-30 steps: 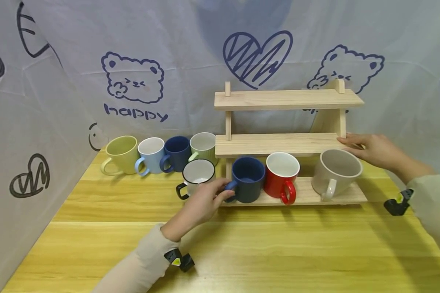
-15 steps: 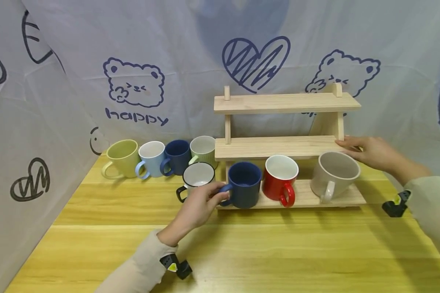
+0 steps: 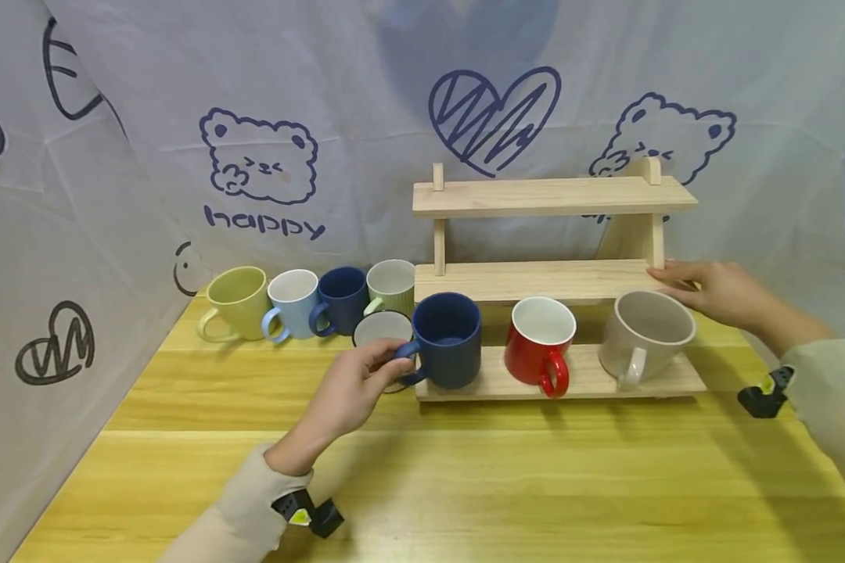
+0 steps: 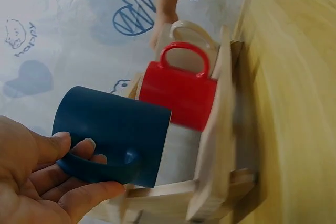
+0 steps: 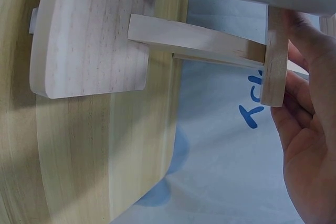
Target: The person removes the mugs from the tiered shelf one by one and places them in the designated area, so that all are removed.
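Note:
My left hand (image 3: pixel 341 391) grips a dark blue mug (image 3: pixel 451 348) by its handle. The left wrist view shows the fingers curled round that handle, with the mug (image 4: pixel 113 129) held off the wooden shelf board. To its right on the bottom board of the stepped wooden rack (image 3: pixel 549 195) stand a red mug (image 3: pixel 531 352) and a larger beige mug (image 3: pixel 623 344). My right hand (image 3: pixel 728 293) holds the right end of the middle board. In the right wrist view its thumb and fingers (image 5: pixel 286 124) pinch that board's end (image 5: pixel 275 59).
Left of the rack, a white mug with a dark rim (image 3: pixel 376 328) is partly hidden by my left hand. Behind it stand yellow-green (image 3: pixel 242 309), light blue (image 3: pixel 296 309), navy (image 3: pixel 347 305) and pale green (image 3: pixel 394 293) mugs. A printed cloth (image 3: pixel 366 180) hangs behind.
My left hand has moved left and toward me, taking the dark blue mug with it, away from the red mug. My right hand stays at the middle board's end.

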Demonstrator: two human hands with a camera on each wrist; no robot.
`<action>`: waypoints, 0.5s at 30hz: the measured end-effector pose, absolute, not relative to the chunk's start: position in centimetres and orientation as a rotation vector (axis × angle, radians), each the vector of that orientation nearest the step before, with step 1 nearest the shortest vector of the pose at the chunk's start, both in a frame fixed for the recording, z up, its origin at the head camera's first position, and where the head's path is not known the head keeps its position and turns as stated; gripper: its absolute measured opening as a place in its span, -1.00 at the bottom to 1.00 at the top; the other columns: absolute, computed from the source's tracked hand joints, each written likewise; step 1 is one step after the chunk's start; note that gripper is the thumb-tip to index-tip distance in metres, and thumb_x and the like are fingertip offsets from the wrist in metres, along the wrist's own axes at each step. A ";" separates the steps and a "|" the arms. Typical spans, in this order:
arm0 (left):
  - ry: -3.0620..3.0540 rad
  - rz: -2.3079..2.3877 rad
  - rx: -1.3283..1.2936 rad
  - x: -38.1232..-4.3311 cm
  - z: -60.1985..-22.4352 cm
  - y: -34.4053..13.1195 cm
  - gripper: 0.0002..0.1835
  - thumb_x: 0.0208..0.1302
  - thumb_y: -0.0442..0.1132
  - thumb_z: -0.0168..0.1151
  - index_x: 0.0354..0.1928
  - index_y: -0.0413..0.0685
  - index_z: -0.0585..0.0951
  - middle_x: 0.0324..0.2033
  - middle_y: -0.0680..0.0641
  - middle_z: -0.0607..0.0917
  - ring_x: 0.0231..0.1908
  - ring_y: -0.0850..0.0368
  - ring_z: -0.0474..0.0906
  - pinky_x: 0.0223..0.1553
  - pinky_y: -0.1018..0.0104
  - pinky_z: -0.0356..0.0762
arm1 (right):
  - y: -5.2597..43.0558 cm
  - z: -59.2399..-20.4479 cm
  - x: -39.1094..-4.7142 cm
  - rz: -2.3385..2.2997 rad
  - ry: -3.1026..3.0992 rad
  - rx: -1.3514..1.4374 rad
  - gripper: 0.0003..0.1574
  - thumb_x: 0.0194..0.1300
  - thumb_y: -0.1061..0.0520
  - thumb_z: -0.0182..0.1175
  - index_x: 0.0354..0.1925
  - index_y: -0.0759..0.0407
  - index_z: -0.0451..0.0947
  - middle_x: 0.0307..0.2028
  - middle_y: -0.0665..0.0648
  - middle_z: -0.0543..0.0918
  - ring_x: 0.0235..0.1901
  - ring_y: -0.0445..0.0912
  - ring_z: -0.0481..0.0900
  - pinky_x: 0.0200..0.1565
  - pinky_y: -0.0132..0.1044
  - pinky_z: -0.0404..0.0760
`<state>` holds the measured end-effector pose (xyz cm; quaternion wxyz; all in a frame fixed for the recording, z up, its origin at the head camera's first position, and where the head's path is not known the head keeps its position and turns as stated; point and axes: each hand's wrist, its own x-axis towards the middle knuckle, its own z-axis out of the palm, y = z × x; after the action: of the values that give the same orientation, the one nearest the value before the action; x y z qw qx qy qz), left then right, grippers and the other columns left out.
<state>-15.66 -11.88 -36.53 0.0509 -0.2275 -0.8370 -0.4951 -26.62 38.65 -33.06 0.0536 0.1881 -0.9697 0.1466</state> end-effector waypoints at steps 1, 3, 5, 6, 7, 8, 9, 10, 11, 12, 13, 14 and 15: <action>-2.541 -1.506 -0.697 -15.6 -36.2 -12.1 -0.76 0.40 -0.31 0.18 0.04 -0.21 0.64 -0.17 -0.12 0.75 -0.14 0.10 0.69 -0.13 0.29 0.66 | 38.7 -33.1 -26.6 0.442 -2.942 0.573 -0.47 0.41 0.01 0.19 0.24 0.22 0.49 0.22 0.40 0.43 0.11 0.45 0.41 0.06 0.39 0.37; -2.536 -1.478 -0.694 -15.6 -35.7 -12.7 -0.76 0.40 -0.31 0.18 0.04 -0.20 0.64 -0.18 -0.10 0.75 -0.14 0.10 0.69 -0.12 0.25 0.66 | 38.7 -33.0 -26.6 0.439 -2.934 0.581 -0.48 0.41 0.02 0.20 0.23 0.23 0.49 0.22 0.41 0.43 0.10 0.45 0.43 0.05 0.38 0.38; -2.528 -1.441 -0.681 -15.6 -35.2 -13.2 -0.76 0.40 -0.31 0.19 0.04 -0.18 0.65 -0.20 -0.06 0.76 -0.16 0.11 0.69 -0.13 0.24 0.67 | 38.8 -33.0 -26.5 0.440 -2.935 0.585 -0.48 0.41 0.03 0.20 0.23 0.24 0.49 0.22 0.41 0.43 0.10 0.45 0.43 0.04 0.38 0.39; -2.525 -1.439 -0.672 -15.5 -35.0 -13.5 -0.76 0.39 -0.31 0.19 0.04 -0.18 0.65 -0.21 -0.06 0.76 -0.16 0.11 0.69 -0.14 0.25 0.67 | 38.8 -33.0 -26.5 0.434 -2.939 0.581 -0.48 0.41 0.01 0.19 0.23 0.23 0.49 0.22 0.41 0.44 0.10 0.44 0.43 0.04 0.38 0.40; -2.525 -1.427 -0.655 -15.5 -34.8 -13.8 -0.76 0.39 -0.30 0.20 0.04 -0.17 0.65 -0.22 -0.04 0.76 -0.18 0.12 0.69 -0.16 0.26 0.67 | 38.7 -33.1 -26.5 0.431 -2.946 0.578 -0.47 0.41 0.00 0.19 0.23 0.23 0.49 0.22 0.40 0.44 0.11 0.44 0.43 0.04 0.38 0.40; -2.529 -1.415 -0.635 -15.5 -34.6 -14.1 -0.76 0.39 -0.29 0.20 0.04 -0.16 0.65 -0.22 -0.03 0.76 -0.19 0.13 0.69 -0.19 0.29 0.67 | 38.7 -33.1 -26.5 0.433 -2.951 0.579 -0.47 0.41 -0.01 0.19 0.24 0.23 0.49 0.23 0.40 0.43 0.12 0.44 0.42 0.04 0.38 0.40; -2.531 -1.407 -0.615 -15.5 -34.5 -14.4 -0.76 0.39 -0.29 0.20 0.04 -0.16 0.65 -0.22 -0.02 0.76 -0.20 0.12 0.69 -0.22 0.30 0.66 | 38.7 -33.1 -26.5 0.433 -2.956 0.577 -0.46 0.42 -0.02 0.18 0.24 0.23 0.49 0.23 0.40 0.43 0.12 0.44 0.41 0.05 0.38 0.39; -2.534 -1.392 -0.595 -15.4 -34.3 -14.7 -0.76 0.39 -0.28 0.20 0.04 -0.15 0.65 -0.23 -0.01 0.76 -0.23 0.11 0.69 -0.26 0.32 0.65 | 38.7 -33.1 -26.5 0.432 -2.958 0.575 -0.46 0.42 -0.02 0.18 0.24 0.22 0.49 0.23 0.40 0.43 0.12 0.44 0.41 0.04 0.38 0.40; -2.540 -1.380 -0.573 -15.4 -34.1 -15.0 -0.76 0.39 -0.26 0.20 0.04 -0.14 0.65 -0.24 0.00 0.75 -0.25 0.11 0.68 -0.29 0.32 0.63 | 38.7 -33.2 -26.5 0.433 -2.958 0.574 -0.46 0.42 -0.02 0.18 0.24 0.22 0.49 0.24 0.39 0.43 0.12 0.44 0.41 0.04 0.38 0.40; -2.546 -1.361 -0.551 -15.3 -34.0 -15.3 -0.76 0.39 -0.24 0.20 0.04 -0.12 0.65 -0.24 0.01 0.76 -0.26 0.12 0.67 -0.30 0.32 0.61 | 38.7 -33.2 -26.5 0.432 -2.956 0.574 -0.46 0.42 -0.02 0.18 0.24 0.23 0.49 0.24 0.40 0.42 0.11 0.44 0.42 0.04 0.38 0.40; -2.551 -1.352 -0.534 -15.3 -33.9 -15.6 -0.75 0.40 -0.23 0.20 0.05 -0.12 0.65 -0.25 0.01 0.76 -0.27 0.10 0.67 -0.31 0.31 0.60 | 38.7 -33.2 -26.5 0.433 -2.955 0.574 -0.46 0.42 -0.02 0.18 0.24 0.23 0.49 0.24 0.40 0.42 0.11 0.45 0.42 0.04 0.38 0.39; -2.551 -1.358 -0.521 -15.3 -33.8 -15.9 -0.75 0.40 -0.23 0.19 0.05 -0.13 0.64 -0.23 0.00 0.75 -0.26 0.10 0.67 -0.30 0.31 0.61 | 38.7 -33.2 -26.6 0.437 -2.954 0.575 -0.46 0.42 -0.02 0.18 0.24 0.23 0.49 0.24 0.40 0.42 0.11 0.45 0.42 0.04 0.38 0.39; -2.548 -1.372 -0.506 -15.3 -33.7 -16.2 -0.75 0.41 -0.23 0.19 0.05 -0.15 0.64 -0.23 -0.02 0.75 -0.25 0.08 0.67 -0.26 0.31 0.64 | 38.7 -33.2 -26.6 0.438 -2.954 0.573 -0.46 0.42 -0.02 0.18 0.24 0.23 0.49 0.24 0.40 0.42 0.11 0.45 0.42 0.04 0.39 0.39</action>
<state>-15.27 -16.23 -33.72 0.1016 -0.1714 -0.8628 -0.4647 -26.57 38.67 -33.22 0.0502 0.1882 -0.9702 0.1438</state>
